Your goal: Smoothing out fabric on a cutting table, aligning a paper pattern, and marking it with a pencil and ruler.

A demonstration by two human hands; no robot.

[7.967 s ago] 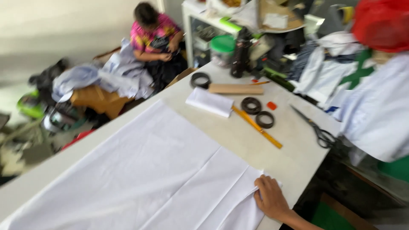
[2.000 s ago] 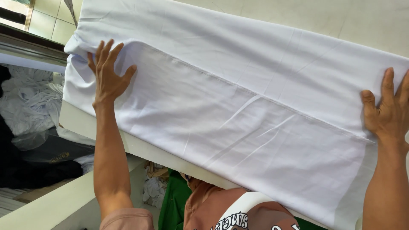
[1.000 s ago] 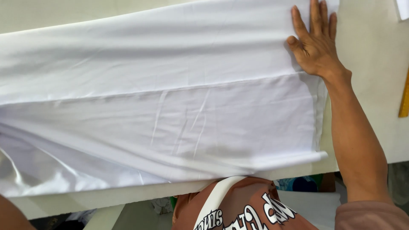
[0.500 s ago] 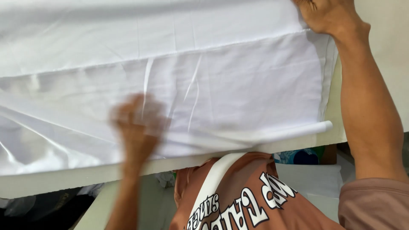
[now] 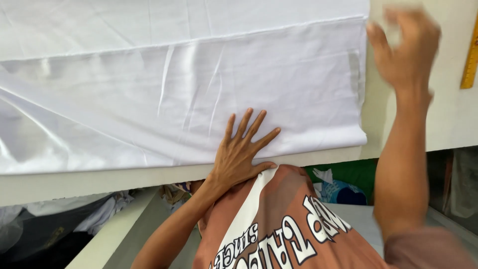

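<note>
two hands work a folded white cloth [image 5: 199, 89] spread along the near edge of a pale table [image 5: 413, 134]. left hand [image 5: 241, 154] lies flat, fingers splayed, pressing the fold at that edge and gripping nothing. right hand [image 5: 406, 47], blurred, hangs loosely open just off the cloth's right end, empty as far as can be told. smoothing appears underway; creases left of centre likely want flattening next. a yellow ruler [image 5: 470, 57] lies near the right edge.

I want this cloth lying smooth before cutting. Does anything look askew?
Yes. The white cloth has creases fanning across its left part, beyond the flat left hand. The right hand is blurred.
</note>
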